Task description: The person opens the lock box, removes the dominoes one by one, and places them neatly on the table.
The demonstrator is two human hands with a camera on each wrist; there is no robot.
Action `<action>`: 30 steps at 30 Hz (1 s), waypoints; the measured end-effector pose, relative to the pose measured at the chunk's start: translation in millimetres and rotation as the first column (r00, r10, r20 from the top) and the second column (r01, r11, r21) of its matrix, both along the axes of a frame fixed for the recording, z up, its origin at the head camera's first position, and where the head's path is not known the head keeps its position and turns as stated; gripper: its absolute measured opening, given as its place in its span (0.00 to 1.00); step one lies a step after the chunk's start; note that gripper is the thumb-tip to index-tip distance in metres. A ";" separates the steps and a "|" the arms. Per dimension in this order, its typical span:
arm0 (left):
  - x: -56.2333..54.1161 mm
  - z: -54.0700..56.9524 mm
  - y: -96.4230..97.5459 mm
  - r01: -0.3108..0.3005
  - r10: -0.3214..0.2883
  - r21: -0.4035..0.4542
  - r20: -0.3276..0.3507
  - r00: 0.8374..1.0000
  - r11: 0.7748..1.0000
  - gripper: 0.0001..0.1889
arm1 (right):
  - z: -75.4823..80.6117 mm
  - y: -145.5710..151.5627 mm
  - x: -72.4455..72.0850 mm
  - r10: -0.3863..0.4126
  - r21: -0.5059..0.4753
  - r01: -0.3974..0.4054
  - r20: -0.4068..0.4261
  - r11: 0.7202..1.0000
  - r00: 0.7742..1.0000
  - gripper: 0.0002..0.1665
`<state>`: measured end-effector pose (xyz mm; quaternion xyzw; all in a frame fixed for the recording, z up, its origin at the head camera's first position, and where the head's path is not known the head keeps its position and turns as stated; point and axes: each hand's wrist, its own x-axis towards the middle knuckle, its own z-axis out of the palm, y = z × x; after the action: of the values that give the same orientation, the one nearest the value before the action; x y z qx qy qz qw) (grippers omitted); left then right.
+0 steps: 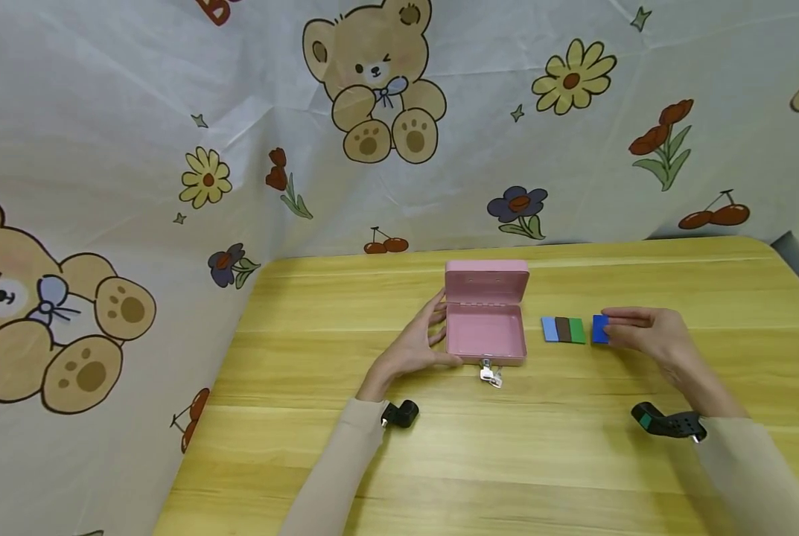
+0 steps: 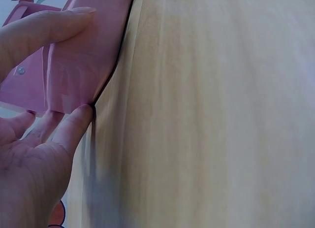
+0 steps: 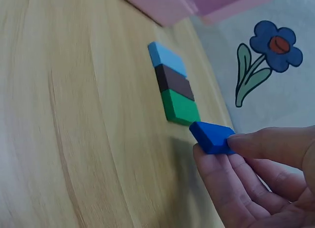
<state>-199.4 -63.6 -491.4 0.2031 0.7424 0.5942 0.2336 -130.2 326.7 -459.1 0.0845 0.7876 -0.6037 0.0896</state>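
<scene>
A pink metal box (image 1: pixel 485 331) stands on the table with its lid (image 1: pixel 486 283) raised, and its inside looks bare. My left hand (image 1: pixel 418 341) grips the box's left side, thumb along the front and fingers against the side wall. Between thumb and fingers, my right hand (image 1: pixel 647 335) pinches a dark blue block (image 3: pixel 212 137), flat and rectangular. Just left of it, three flat blocks lie side by side: light blue (image 3: pixel 167 59), dark brown (image 3: pixel 174 82) and green (image 3: pixel 180 107). A small padlock with keys (image 1: pixel 489 372) hangs at the box's front.
The wooden table (image 1: pixel 292 447) carries the box and blocks toward its far side. Behind it and along its left hangs a white cloth (image 1: pixel 453 201) printed with bears, flowers and cherries. Black wrist cameras (image 1: pixel 667 423) are worn on both wrists.
</scene>
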 end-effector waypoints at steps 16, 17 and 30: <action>-0.2 -1.3 5.3 0.018 -0.018 0.014 -0.006 1.000 1.000 0.71 | -0.7 -2.7 -3.8 -0.006 0.284 -0.008 0.048 0.959 0.999 0.29; -0.4 -1.5 5.4 0.017 -0.017 0.016 -0.006 1.000 1.000 0.71 | -1.0 -2.6 -3.4 -0.005 0.294 -0.008 0.046 0.956 0.999 0.29; 9.9 -13.8 -0.4 0.030 -0.030 -0.005 0.010 1.000 1.000 0.71 | -24.4 -3.9 31.4 0.009 0.188 -0.002 -0.036 0.982 0.999 0.29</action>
<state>-189.5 -64.0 -505.3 0.2107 0.7398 0.5896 0.2465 -98.8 322.8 -483.5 0.0793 0.8427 -0.5281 0.0684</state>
